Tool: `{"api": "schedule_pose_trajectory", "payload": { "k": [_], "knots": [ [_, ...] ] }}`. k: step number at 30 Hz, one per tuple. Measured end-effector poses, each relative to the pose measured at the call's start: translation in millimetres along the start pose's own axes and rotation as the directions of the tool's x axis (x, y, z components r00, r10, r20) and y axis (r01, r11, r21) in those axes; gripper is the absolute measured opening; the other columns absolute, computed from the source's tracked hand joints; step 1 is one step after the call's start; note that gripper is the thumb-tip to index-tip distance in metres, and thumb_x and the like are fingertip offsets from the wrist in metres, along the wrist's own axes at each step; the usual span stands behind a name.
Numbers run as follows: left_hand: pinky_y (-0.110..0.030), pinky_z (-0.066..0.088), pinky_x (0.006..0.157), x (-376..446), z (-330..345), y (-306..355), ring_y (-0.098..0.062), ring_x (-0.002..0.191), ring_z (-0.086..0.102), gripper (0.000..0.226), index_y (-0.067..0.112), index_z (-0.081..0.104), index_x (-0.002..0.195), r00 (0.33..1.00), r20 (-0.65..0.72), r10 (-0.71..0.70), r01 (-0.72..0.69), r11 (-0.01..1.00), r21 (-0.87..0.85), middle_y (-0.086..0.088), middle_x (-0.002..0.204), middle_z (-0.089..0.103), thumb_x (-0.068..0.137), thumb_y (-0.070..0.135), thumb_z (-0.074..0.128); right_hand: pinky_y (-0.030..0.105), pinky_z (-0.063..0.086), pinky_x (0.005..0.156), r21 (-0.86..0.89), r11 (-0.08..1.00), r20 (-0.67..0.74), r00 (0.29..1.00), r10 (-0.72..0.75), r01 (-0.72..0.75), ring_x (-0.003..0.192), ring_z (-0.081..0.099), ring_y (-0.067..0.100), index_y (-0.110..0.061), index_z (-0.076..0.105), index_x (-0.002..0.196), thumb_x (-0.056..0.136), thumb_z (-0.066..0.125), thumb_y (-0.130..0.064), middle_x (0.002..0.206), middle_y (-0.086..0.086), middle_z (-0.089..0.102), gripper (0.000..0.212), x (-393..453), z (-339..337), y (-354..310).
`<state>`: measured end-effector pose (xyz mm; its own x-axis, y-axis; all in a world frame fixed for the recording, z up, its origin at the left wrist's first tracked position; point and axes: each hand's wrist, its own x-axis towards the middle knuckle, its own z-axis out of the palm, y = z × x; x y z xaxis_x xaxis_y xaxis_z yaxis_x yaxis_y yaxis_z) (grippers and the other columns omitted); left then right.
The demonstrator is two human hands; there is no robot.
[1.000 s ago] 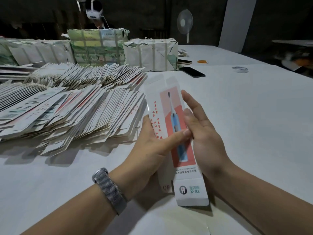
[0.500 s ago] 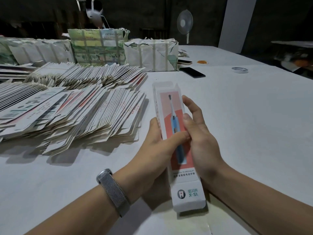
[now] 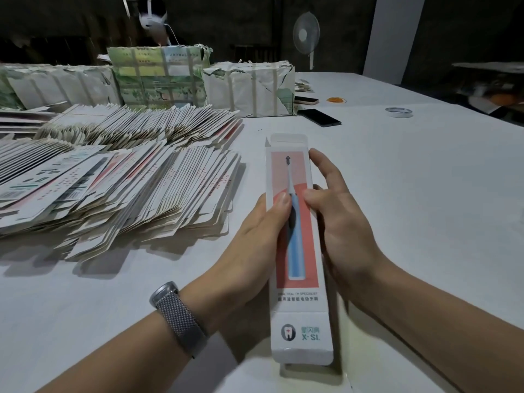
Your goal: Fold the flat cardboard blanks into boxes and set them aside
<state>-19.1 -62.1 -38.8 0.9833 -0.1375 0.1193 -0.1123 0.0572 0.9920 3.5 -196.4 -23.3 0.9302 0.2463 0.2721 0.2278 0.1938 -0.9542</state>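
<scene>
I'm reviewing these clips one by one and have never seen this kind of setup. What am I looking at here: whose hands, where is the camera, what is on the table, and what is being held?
No machine here: a person works bare-handed, and the single picture comes from a camera worn on their head, looking forward and down.

The left hand, with a silver mesh watch on its wrist, and the right hand grip a long narrow white cardboard box printed with a blue toothbrush on a pink panel, thumbs pressing on its front face. Its end flaps are not tucked in.

On the white table, to the left, lie fanned rows of flat cardboard blanks. Behind them stand paper-wrapped strapped bundles. Farther back are a black phone and a roll of tape.
</scene>
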Motion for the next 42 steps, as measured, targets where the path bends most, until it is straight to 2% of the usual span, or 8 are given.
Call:
{"api": "schedule_pose_trajectory", "payload": {
  "k": [4, 10, 16, 19, 26, 31, 35, 42],
  "knots": [
    [-0.034, 0.055, 0.087, 0, -3, 7, -0.016, 0.096, 0.074, 0.048, 0.024, 0.062, 0.125, 0.999, -0.012, 0.052, -0.050, 0.988, 0.147, 0.001, 0.102, 0.076, 0.095, 0.058, 0.044, 0.037, 0.062, 0.074, -0.026, 0.999, 0.038, 0.999, -0.029, 0.030, 0.093, 0.073, 0.027, -0.063, 0.043, 0.122, 0.086, 0.047, -0.034, 0.111, -0.010, 0.073, 0.047, 2, -1, -1],
    [-0.035, 0.061, 0.076, 0, -11, 20, -0.019, 0.076, 0.075, 0.048, 0.015, 0.072, 0.098, 0.989, -0.122, 0.083, -0.048, 0.964, 0.260, -0.002, 0.084, 0.078, 0.105, 0.050, 0.040, 0.027, 0.059, 0.068, -0.052, 0.997, 0.079, 0.996, -0.049, 0.053, 0.086, 0.075, 0.020, -0.065, 0.039, 0.122, 0.088, 0.048, -0.038, 0.105, -0.010, 0.072, 0.045, 1, 3, 3],
    [-0.052, 0.046, 0.109, 3, -7, 20, -0.027, 0.126, 0.061, 0.050, 0.018, 0.051, 0.145, 0.965, -0.204, 0.164, -0.105, 0.957, 0.271, -0.009, 0.137, 0.062, 0.105, 0.046, 0.041, 0.035, 0.062, 0.075, -0.109, 0.994, 0.079, 0.997, -0.023, 0.031, 0.088, 0.075, 0.022, -0.057, 0.036, 0.134, 0.087, 0.049, -0.043, 0.110, -0.008, 0.072, 0.051, 0, 7, 2],
    [-0.048, 0.051, 0.104, 2, -8, 19, -0.019, 0.114, 0.067, 0.037, 0.029, 0.053, 0.141, 0.963, -0.198, 0.180, -0.134, 0.965, 0.225, -0.001, 0.127, 0.067, 0.107, 0.039, 0.042, 0.033, 0.062, 0.073, -0.135, 0.991, 0.081, 0.997, -0.012, 0.023, 0.087, 0.075, 0.021, -0.061, 0.037, 0.128, 0.088, 0.049, -0.044, 0.107, -0.007, 0.072, 0.046, -1, 7, 2],
    [-0.047, 0.054, 0.098, 0, -8, 19, -0.022, 0.108, 0.068, 0.040, 0.040, 0.049, 0.133, 0.959, -0.156, 0.238, -0.200, 0.954, 0.225, -0.005, 0.123, 0.066, 0.094, 0.041, 0.041, 0.030, 0.059, 0.067, -0.105, 0.994, 0.118, 0.993, 0.015, -0.002, 0.079, 0.074, 0.021, -0.061, 0.041, 0.124, 0.084, 0.049, -0.038, 0.103, 0.003, 0.072, 0.046, 0, 4, -4],
    [-0.045, 0.059, 0.088, 0, -11, 17, -0.020, 0.101, 0.071, 0.034, 0.073, 0.052, 0.105, 0.968, -0.142, 0.207, -0.181, 0.967, 0.180, 0.000, 0.121, 0.069, 0.089, 0.043, 0.045, 0.032, 0.061, 0.067, -0.108, 0.994, 0.128, 0.992, 0.016, -0.002, 0.079, 0.074, 0.025, -0.057, 0.041, 0.124, 0.085, 0.047, -0.035, 0.096, 0.002, 0.072, 0.046, 2, -1, -7],
    [-0.034, 0.061, 0.065, 1, -14, 16, -0.017, 0.075, 0.074, 0.033, 0.064, 0.057, 0.108, 0.976, -0.089, 0.200, -0.193, 0.978, 0.077, 0.004, 0.096, 0.076, 0.092, 0.037, 0.045, 0.023, 0.057, 0.060, -0.101, 0.995, 0.137, 0.991, -0.001, 0.015, 0.071, 0.073, 0.018, -0.052, 0.042, 0.119, 0.085, 0.044, -0.028, 0.082, -0.004, 0.072, 0.041, 2, -3, -8],
    [-0.040, 0.061, 0.064, 4, -18, 15, -0.024, 0.069, 0.072, 0.032, 0.054, 0.061, 0.100, 0.972, -0.117, 0.201, -0.201, 0.979, 0.015, -0.007, 0.093, 0.076, 0.086, 0.029, 0.045, 0.024, 0.054, 0.062, -0.137, 0.990, 0.168, 0.986, 0.010, 0.014, 0.067, 0.069, 0.013, -0.053, 0.046, 0.110, 0.084, 0.045, -0.027, 0.082, 0.001, 0.070, 0.037, 0, -3, -9]
  ]
}}
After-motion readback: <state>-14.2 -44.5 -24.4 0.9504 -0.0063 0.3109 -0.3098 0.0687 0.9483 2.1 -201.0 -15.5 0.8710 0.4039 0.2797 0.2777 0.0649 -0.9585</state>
